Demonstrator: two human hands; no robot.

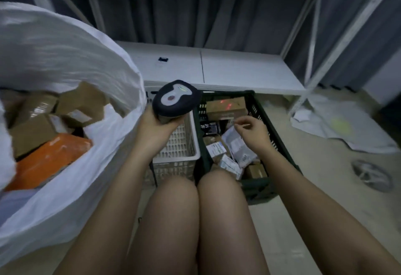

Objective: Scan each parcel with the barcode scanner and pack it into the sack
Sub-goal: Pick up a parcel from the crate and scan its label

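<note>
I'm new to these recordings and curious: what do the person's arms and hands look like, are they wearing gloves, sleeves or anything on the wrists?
Both arms are bare from as far up as the picture shows down to the fingertips. The left hand and the right hand wear no gloves. No sleeves, watch, bracelet or rings can be seen, though the dim, soft picture could hide something small. No cables or markings show.

The scene was dimly and flatly lit, with a cool grey cast and no single light source to be made out; shadows were soft and weak. The brightest area was given by the white sack (pixel 65 62), slightly washed out at upper left, and red scanner light was thrown onto a brown box (pixel 226 106) in the dark crate (pixel 258 109). Straight shelf posts (pixel 338 42) were bent by wide-angle distortion towards the edges, and fine detail was softened throughout by blur.
</note>
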